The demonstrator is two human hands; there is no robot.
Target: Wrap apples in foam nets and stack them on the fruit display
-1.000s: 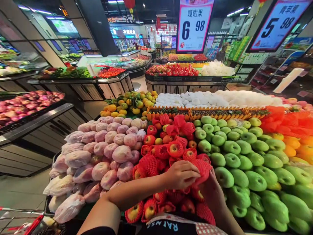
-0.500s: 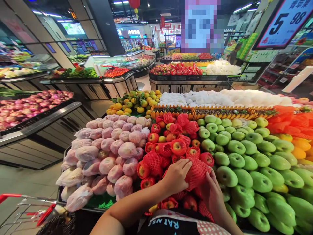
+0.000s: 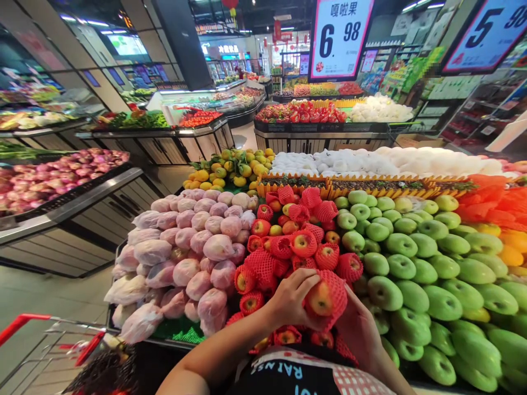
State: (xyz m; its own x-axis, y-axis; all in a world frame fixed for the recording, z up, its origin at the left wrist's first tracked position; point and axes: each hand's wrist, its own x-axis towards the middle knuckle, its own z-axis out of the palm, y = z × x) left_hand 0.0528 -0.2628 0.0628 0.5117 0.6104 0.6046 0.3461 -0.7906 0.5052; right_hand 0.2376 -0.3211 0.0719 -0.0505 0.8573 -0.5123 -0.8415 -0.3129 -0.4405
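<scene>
The apple [image 3: 320,299] sits low in the middle of the fruit stand, lifted a little above the pile and wrapped in a red foam net [image 3: 335,285] that covers its sides and leaves its top bare. The bare part is yellow shading to red. The left hand [image 3: 293,299] grips it from the left with the fingers curled over its upper side, and the right hand [image 3: 357,329] cups it from below and from the right, so both hands are closed on the one fruit. Around it lie more netted apples [image 3: 303,243], some just beside the hands and a few under the left wrist. To the left a heap of pink fruit in thin white wraps [image 3: 193,252] crowds close to the left forearm. To the right green apples [image 3: 411,269] run down the slope, the nearest ones just beside the right hand. Behind the stand are yellow and green citrus [image 3: 230,167], a bed of white-wrapped fruit [image 3: 382,162] and orange nets [image 3: 489,203] at the far right. A price sign [image 3: 340,35] reading 6.98 hangs above. A red cart handle [image 3: 24,322] shows at the lower left.
</scene>
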